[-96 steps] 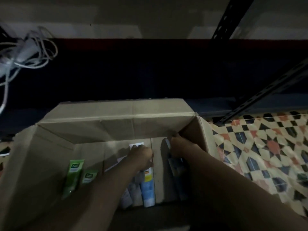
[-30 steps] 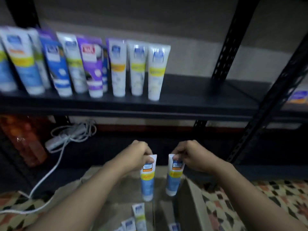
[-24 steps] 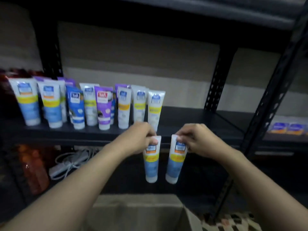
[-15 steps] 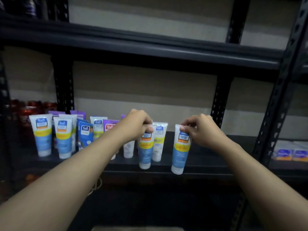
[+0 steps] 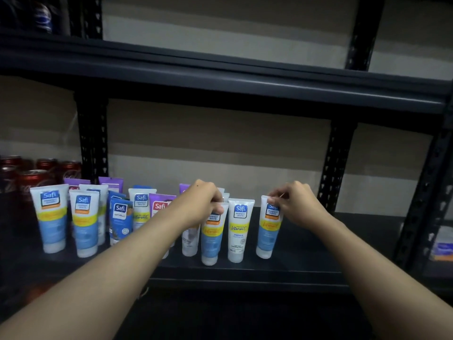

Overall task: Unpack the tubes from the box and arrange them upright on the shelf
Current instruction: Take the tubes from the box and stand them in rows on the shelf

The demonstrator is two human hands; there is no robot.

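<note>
My left hand point(image 5: 199, 203) pinches the top of a white, yellow and blue tube point(image 5: 211, 238), which stands cap down on the dark shelf point(image 5: 294, 258). My right hand point(image 5: 295, 204) pinches the top of a like tube point(image 5: 268, 233) further right, its cap also on the shelf board. Between the two stands a white Vitamin C tube point(image 5: 239, 230). A row of several upright tubes point(image 5: 81, 222), blue, purple and white, fills the shelf to the left. The box is out of view.
Red drink cans point(image 5: 31, 177) stand at the far left behind a black perforated upright point(image 5: 93, 143). Another upright point(image 5: 335, 168) rises right of my right hand. A second shelf board point(image 5: 220, 77) runs overhead. Small boxes point(image 5: 442, 249) lie at the far right.
Both hands have carried their tubes from the box up to the shelf and lowered them onto the board, either side of the Vitamin C tube. The view rose with them.
</note>
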